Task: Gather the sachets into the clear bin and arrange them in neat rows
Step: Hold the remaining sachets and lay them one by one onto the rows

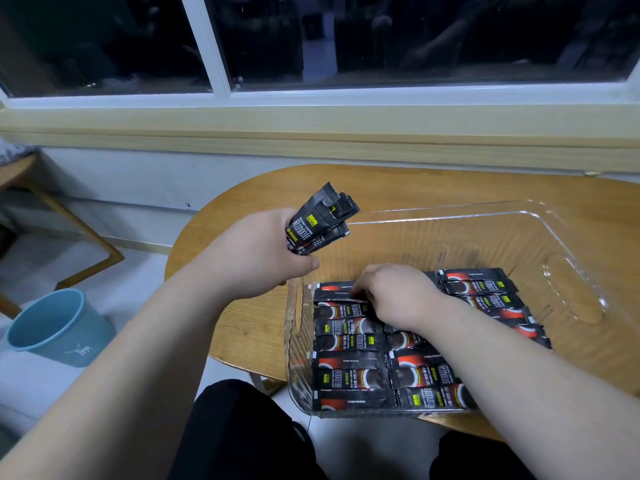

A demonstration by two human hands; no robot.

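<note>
Knees in dark trousers are showing under the wooden table [242, 327], where the clear bin [554, 237] is sitting. The left hand [263, 251] is gripping a bundle of sachets [318, 220] just outside the bin's left wall, long axes tilting up and away. The right hand [391, 292], lower and nearer the rows [349, 372], is seemingly pinching a crosswise sachet [337, 294] at the left row's far end.
</note>
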